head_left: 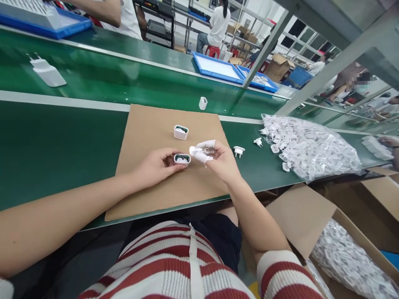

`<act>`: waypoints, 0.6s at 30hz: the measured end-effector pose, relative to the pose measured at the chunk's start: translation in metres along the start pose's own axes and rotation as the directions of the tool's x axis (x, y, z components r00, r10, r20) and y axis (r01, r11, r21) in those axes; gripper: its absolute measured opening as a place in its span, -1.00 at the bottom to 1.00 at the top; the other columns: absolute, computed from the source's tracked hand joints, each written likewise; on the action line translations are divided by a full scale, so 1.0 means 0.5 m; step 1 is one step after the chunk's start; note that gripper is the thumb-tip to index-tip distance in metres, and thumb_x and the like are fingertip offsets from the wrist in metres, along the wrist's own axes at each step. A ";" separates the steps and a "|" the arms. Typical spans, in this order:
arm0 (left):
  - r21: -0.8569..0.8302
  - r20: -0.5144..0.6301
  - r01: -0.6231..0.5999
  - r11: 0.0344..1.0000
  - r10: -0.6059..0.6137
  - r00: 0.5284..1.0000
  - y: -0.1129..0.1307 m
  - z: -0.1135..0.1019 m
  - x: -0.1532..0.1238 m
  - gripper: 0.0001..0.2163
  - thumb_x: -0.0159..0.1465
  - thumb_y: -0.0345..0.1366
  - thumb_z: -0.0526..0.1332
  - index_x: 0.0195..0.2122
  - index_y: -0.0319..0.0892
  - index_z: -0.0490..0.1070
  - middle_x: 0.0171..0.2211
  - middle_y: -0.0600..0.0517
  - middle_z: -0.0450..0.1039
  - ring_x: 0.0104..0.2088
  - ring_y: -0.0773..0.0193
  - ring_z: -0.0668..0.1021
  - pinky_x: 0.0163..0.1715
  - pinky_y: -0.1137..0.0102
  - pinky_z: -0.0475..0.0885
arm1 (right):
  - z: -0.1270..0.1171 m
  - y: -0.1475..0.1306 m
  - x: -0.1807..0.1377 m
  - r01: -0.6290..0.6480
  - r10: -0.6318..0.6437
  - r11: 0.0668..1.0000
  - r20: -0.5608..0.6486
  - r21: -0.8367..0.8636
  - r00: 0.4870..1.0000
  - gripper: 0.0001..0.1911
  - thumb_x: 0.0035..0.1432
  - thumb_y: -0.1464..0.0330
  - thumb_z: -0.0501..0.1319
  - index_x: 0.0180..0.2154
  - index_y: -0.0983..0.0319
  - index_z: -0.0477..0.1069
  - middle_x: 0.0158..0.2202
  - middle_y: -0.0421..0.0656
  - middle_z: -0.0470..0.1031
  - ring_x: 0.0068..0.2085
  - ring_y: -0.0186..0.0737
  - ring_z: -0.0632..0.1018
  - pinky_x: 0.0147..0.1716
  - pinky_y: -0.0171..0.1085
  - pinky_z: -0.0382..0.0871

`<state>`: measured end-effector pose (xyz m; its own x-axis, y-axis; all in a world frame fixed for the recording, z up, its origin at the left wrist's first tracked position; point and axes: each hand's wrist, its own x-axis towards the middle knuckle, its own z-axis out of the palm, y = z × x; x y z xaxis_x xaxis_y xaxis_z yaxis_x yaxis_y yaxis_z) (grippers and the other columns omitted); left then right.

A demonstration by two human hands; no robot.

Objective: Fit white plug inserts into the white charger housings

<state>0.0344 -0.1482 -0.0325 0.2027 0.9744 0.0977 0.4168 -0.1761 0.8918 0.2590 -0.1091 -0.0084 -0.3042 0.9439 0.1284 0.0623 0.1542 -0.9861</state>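
My left hand (156, 167) is closed around a white charger housing (182, 159), whose open end faces up and shows green and white parts inside. Just right of it, my right hand (222, 160), its fingertips wrapped in white covers, pinches a white plug cap (199, 153) with metal pins. The cap is apart from the housing. Another open charger housing (181, 132) stands on the cardboard sheet (156, 124) behind my hands. Two loose plug caps, one (239, 151) with pins down and one (258, 142) tilted, lie right of the cardboard.
A plastic bag of white plug caps (314, 145) lies on the right of the green bench. On the belt behind sit a small white housing (203, 103) and a finished-looking charger (50, 72). Blue trays (218, 68) line the far side. An open carton (302, 216) stands below right.
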 end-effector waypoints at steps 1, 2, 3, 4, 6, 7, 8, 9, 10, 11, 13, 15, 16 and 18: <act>-0.011 0.005 0.005 1.000 -0.005 1.000 -0.002 0.000 -0.001 -0.59 0.27 0.02 0.40 0.03 -0.12 0.59 -0.38 0.05 0.52 -0.43 0.27 0.45 -0.43 0.39 0.34 | -0.001 -0.002 -0.001 0.040 -0.040 0.998 0.004 -0.037 0.999 -0.71 0.04 0.19 0.48 -0.22 0.17 0.56 -0.18 -0.14 0.62 -0.23 -0.23 0.62 -0.17 -0.19 0.56; -0.020 0.011 0.011 1.000 -0.011 1.000 -0.005 0.001 -0.001 -0.59 0.26 0.02 0.41 0.03 -0.12 0.58 -0.38 0.05 0.52 -0.43 0.27 0.45 -0.43 0.40 0.34 | -0.004 -0.003 -0.002 0.098 -0.098 0.990 0.005 -0.099 0.995 -0.76 0.08 0.21 0.45 -0.23 0.17 0.56 -0.18 -0.14 0.61 -0.23 -0.23 0.61 -0.17 -0.18 0.56; -0.027 0.017 0.018 0.999 -0.018 1.000 -0.008 0.001 -0.001 -0.59 0.26 0.02 0.41 0.02 -0.12 0.58 -0.37 0.05 0.52 -0.42 0.27 0.45 -0.43 0.40 0.35 | -0.007 -0.003 -0.004 0.163 -0.165 0.970 0.005 -0.179 0.986 -0.81 0.14 0.23 0.41 -0.22 0.16 0.57 -0.17 -0.13 0.60 -0.22 -0.23 0.61 -0.15 -0.17 0.56; -0.030 0.020 0.024 0.999 -0.023 1.000 -0.011 0.002 -0.001 -0.59 0.26 0.02 0.41 0.02 -0.12 0.58 -0.35 0.04 0.53 -0.42 0.27 0.45 -0.42 0.40 0.35 | -0.011 -0.001 -0.006 0.215 -0.223 0.940 0.001 -0.267 0.975 -0.84 0.19 0.26 0.36 -0.19 0.15 0.58 -0.14 -0.12 0.60 -0.20 -0.22 0.60 -0.13 -0.16 0.55; -0.027 0.017 0.032 0.999 -0.032 0.999 -0.016 0.003 -0.001 -0.60 0.27 0.01 0.41 0.03 -0.10 0.58 -0.33 0.04 0.54 -0.41 0.27 0.45 -0.41 0.40 0.36 | -0.018 0.009 -0.010 0.229 -0.251 0.883 0.000 -0.411 0.968 -0.79 0.25 0.28 0.31 -0.08 0.15 0.57 -0.08 -0.09 0.60 -0.17 -0.21 0.59 -0.10 -0.15 0.55; -0.022 0.016 0.037 0.999 -0.036 0.999 -0.017 0.003 -0.001 -0.60 0.27 0.01 0.41 0.03 -0.09 0.58 -0.32 0.04 0.54 -0.41 0.27 0.45 -0.40 0.40 0.36 | -0.022 0.015 -0.011 0.188 -0.210 0.872 0.002 -0.451 0.978 -0.77 0.26 0.27 0.30 -0.05 0.15 0.56 -0.07 -0.08 0.61 -0.17 -0.20 0.60 -0.11 -0.14 0.55; -0.018 0.015 0.041 0.999 -0.040 0.999 -0.018 0.004 -0.001 -0.61 0.28 0.01 0.40 0.03 -0.09 0.58 -0.32 0.04 0.54 -0.41 0.27 0.45 -0.40 0.40 0.36 | -0.024 0.021 -0.013 0.135 -0.150 0.872 0.005 -0.471 0.989 -0.76 0.27 0.25 0.31 -0.05 0.16 0.56 -0.08 -0.07 0.62 -0.19 -0.19 0.61 -0.13 -0.14 0.56; -0.016 0.015 0.043 0.999 -0.042 0.999 -0.019 0.004 0.000 -0.61 0.28 0.01 0.40 0.03 -0.08 0.58 -0.32 0.05 0.54 -0.41 0.28 0.45 -0.41 0.41 0.36 | -0.026 0.025 -0.014 0.088 -0.097 0.873 0.006 -0.480 0.995 -0.76 0.28 0.23 0.32 -0.06 0.16 0.56 -0.10 -0.07 0.64 -0.20 -0.18 0.62 -0.14 -0.13 0.56; -0.015 0.016 0.043 0.999 -0.042 0.999 -0.019 0.005 0.000 -0.61 0.28 0.01 0.40 0.03 -0.07 0.58 -0.32 0.05 0.54 -0.40 0.28 0.45 -0.41 0.41 0.36 | -0.026 0.026 -0.016 0.062 -0.070 0.872 0.002 -0.485 0.998 -0.77 0.29 0.21 0.32 -0.07 0.16 0.57 -0.12 -0.08 0.66 -0.20 -0.15 0.63 -0.13 -0.12 0.56; -0.015 0.018 0.039 0.999 -0.039 0.999 -0.019 0.005 0.000 -0.62 0.28 0.01 0.41 0.03 -0.07 0.58 -0.32 0.05 0.54 -0.41 0.28 0.45 -0.41 0.41 0.35 | -0.024 0.026 -0.018 0.066 -0.078 0.868 -0.004 -0.492 0.997 -0.78 0.30 0.21 0.32 -0.08 0.15 0.58 -0.13 -0.09 0.67 -0.16 -0.13 0.63 -0.10 -0.10 0.55; -0.018 0.017 0.028 0.999 -0.028 0.999 -0.019 0.005 0.001 -0.61 0.27 0.02 0.41 0.03 -0.07 0.58 -0.34 0.05 0.53 -0.42 0.29 0.44 -0.42 0.42 0.34 | -0.015 0.017 -0.022 0.155 -0.177 0.848 0.005 -0.507 0.984 -0.79 0.32 0.26 0.30 -0.03 0.12 0.58 -0.09 -0.12 0.67 -0.07 -0.10 0.62 0.00 -0.07 0.52; -0.019 0.016 0.024 1.000 -0.024 1.000 -0.018 0.005 0.001 -0.59 0.27 0.03 0.41 0.05 -0.08 0.58 -0.40 0.07 0.49 -0.45 0.30 0.42 -0.45 0.42 0.32 | -0.001 0.004 -0.024 0.280 -0.287 0.810 0.068 -0.515 0.956 -0.74 0.35 0.35 0.25 0.04 0.09 0.55 -0.03 -0.14 0.65 -0.01 -0.11 0.59 0.05 -0.08 0.48; -0.020 0.016 0.022 1.000 -0.022 1.000 -0.017 0.005 0.001 -0.58 0.27 0.05 0.41 0.05 -0.08 0.58 -0.42 0.08 0.47 -0.47 0.30 0.41 -0.47 0.42 0.30 | 0.007 -0.002 -0.025 0.335 -0.324 0.785 0.116 -0.521 0.939 -0.71 0.35 0.40 0.22 0.06 0.09 0.54 -0.03 -0.14 0.64 0.00 -0.11 0.58 0.05 -0.09 0.48; -0.027 0.022 0.018 0.999 -0.017 1.000 -0.016 0.005 0.002 -0.57 0.28 0.06 0.40 0.05 -0.08 0.57 -0.44 0.09 0.46 -0.47 0.31 0.39 -0.48 0.43 0.29 | 0.023 -0.009 -0.024 0.407 -0.355 0.724 0.205 -0.557 0.912 -0.68 0.32 0.49 0.16 0.03 0.12 0.54 -0.05 -0.11 0.63 -0.03 -0.10 0.56 -0.01 -0.11 0.47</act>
<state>0.0332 -0.1463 -0.0407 0.2151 0.9739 0.0726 0.3966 -0.1550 0.9048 0.2515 -0.1244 -0.0067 -0.4948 0.7463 0.4452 0.4506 0.6584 -0.6029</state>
